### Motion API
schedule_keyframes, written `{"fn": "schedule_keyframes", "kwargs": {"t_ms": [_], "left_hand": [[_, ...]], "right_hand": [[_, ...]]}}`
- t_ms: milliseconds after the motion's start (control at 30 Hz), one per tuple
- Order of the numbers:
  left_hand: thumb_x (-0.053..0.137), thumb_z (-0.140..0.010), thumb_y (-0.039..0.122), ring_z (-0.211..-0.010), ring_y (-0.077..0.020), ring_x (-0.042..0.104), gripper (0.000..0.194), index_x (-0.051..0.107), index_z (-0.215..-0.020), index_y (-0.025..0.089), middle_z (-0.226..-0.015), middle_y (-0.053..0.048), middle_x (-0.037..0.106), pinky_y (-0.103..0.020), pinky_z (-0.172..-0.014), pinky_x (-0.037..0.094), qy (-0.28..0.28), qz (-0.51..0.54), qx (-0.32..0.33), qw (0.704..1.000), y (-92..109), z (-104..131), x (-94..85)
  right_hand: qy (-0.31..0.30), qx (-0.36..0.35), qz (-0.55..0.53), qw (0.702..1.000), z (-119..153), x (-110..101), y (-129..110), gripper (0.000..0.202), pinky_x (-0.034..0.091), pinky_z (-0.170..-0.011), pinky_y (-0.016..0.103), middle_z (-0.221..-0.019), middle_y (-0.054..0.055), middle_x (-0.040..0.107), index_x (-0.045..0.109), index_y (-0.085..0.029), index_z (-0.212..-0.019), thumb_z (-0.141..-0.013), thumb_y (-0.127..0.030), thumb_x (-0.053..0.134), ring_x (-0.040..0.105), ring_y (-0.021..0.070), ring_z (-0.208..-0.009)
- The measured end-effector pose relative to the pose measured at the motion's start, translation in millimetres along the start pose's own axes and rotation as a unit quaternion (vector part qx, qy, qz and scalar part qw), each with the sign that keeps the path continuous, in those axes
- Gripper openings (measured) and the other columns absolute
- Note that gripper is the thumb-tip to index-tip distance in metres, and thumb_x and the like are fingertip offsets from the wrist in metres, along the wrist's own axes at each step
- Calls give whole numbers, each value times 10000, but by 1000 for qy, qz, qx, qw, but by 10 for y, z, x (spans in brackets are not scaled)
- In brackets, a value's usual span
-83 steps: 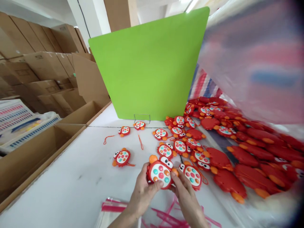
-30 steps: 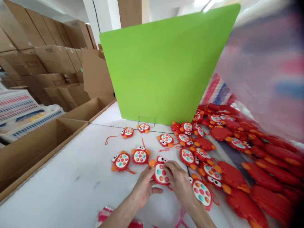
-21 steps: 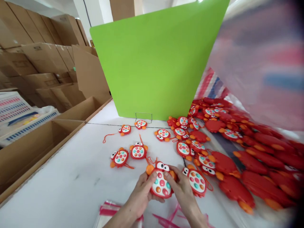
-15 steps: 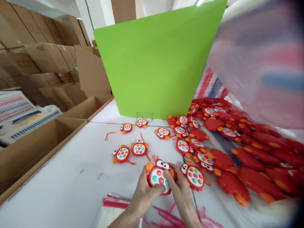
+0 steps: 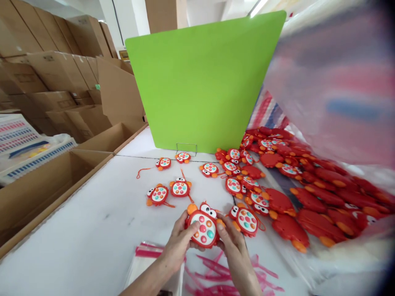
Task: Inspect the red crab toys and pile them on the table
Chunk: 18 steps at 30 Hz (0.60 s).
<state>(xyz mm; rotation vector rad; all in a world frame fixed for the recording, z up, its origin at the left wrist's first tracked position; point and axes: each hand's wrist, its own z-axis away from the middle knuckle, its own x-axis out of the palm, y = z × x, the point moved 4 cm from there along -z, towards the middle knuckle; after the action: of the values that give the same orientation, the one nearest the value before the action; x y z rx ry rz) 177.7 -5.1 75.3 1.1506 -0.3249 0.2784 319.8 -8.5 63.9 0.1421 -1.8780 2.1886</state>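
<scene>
Left hand point(image 5: 179, 242) and right hand point(image 5: 236, 250) pinch opposite sides of a red, crab-shaped plastic toy with coloured buttons point(image 5: 203, 227), eyes pointing away, held above the white table point(image 5: 101, 234).

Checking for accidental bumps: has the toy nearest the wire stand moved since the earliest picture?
No: the toy still sits just in front of the wire stand; only the camera's view has shifted.

Both forearms reach forward, left hand point(image 5: 180, 235) and right hand point(image 5: 232, 238) curled in facing grips.
</scene>
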Motion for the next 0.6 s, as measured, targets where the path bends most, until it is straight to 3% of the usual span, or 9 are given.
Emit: {"fn": "schedule_keyframes", "kwargs": {"t_ms": [133,233,400,500,600], "left_hand": [[751,-689,426,-978,-261,606,681,435,-1238,174,-1152,-127,595,-315,-760,544,-45,-48,24,998,65,101,29],[773,-680,366,-987,-255,601,652,456,-1209,152,-1105,-123,622,-309,-829,513,-63,-71,43,995,84,137,-17],[731,-732,356,-955,-268,622,658,393,-1270,186,-1149,-131,605,-321,-727,545,-66,-29,-20,997,-44,110,-136],[746,-717,331,-907,-263,644,656,406,-1261,195,-1110,-119,625,-321,-688,562,-36,-2,-23,999,-31,-6,-222],[735,-720,242,-817,-233,664,454,519,-1109,152,-976,-100,667,-289,-640,565,56,46,9,997,148,-238,-396]], "right_hand": [[13,-38,16,999,71,57,-31,266,458,-600,225,-704,-20,595,607,-193,-847,-742,-428,676,547,136,-659],[18,-45,51,998,105,98,11,296,464,-608,239,-724,-2,617,597,-185,-883,-758,-450,645,556,152,-664],[-18,-48,119,992,59,180,140,363,505,-672,274,-842,42,679,561,-187,-1015,-819,-492,531,628,193,-762],[-9,-83,223,971,-33,57,129,414,514,-705,310,-951,84,691,557,-175,-1108,-837,-481,490,644,218,-831],[51,-158,379,910,-184,-308,2,392,498,-788,374,-1049,131,670,613,-161,-1084,-827,-434,495,631,255,-924]]}}
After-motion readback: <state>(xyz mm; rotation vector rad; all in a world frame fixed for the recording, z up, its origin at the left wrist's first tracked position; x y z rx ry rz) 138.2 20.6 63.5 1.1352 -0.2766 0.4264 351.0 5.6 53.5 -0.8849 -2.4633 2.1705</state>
